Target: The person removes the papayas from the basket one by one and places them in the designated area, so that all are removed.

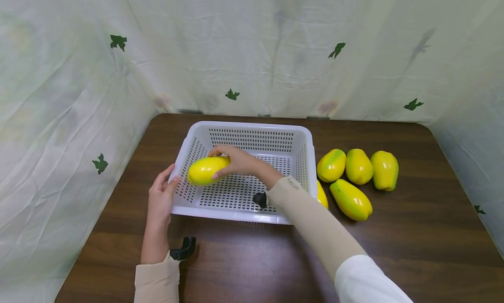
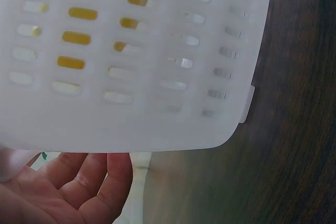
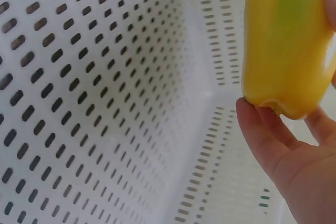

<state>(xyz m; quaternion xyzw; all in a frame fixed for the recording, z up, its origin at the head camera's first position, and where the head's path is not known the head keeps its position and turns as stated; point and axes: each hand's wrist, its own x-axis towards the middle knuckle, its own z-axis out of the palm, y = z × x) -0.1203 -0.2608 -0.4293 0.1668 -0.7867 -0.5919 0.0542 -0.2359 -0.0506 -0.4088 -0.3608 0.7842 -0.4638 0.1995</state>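
A glossy yellow papaya (image 1: pixel 208 170) with a green streak is in my right hand (image 1: pixel 240 161), inside the left part of a white plastic basket (image 1: pixel 244 216). In the right wrist view, the fingers and thumb (image 3: pixel 329 4) grip the papaya (image 3: pixel 286 51) around its lobed end, above the slotted basket floor (image 3: pixel 94 87). My left hand (image 1: pixel 160 193) holds the basket's left rim, thumb on top. The left wrist view has the basket's outer wall (image 2: pixel 142 124), yellow showing through its slots, with the left hand's curled fingers (image 2: pixel 107 187) at its rim.
Several more yellow papayas (image 1: pixel 359 166) lie on the brown wooden table (image 1: pixel 425 233) to the right of the basket. One papaya (image 1: pixel 322 195) is partly hidden by the basket's right side. A pale curtain (image 1: pixel 252 53) with dark green shapes surrounds the table.
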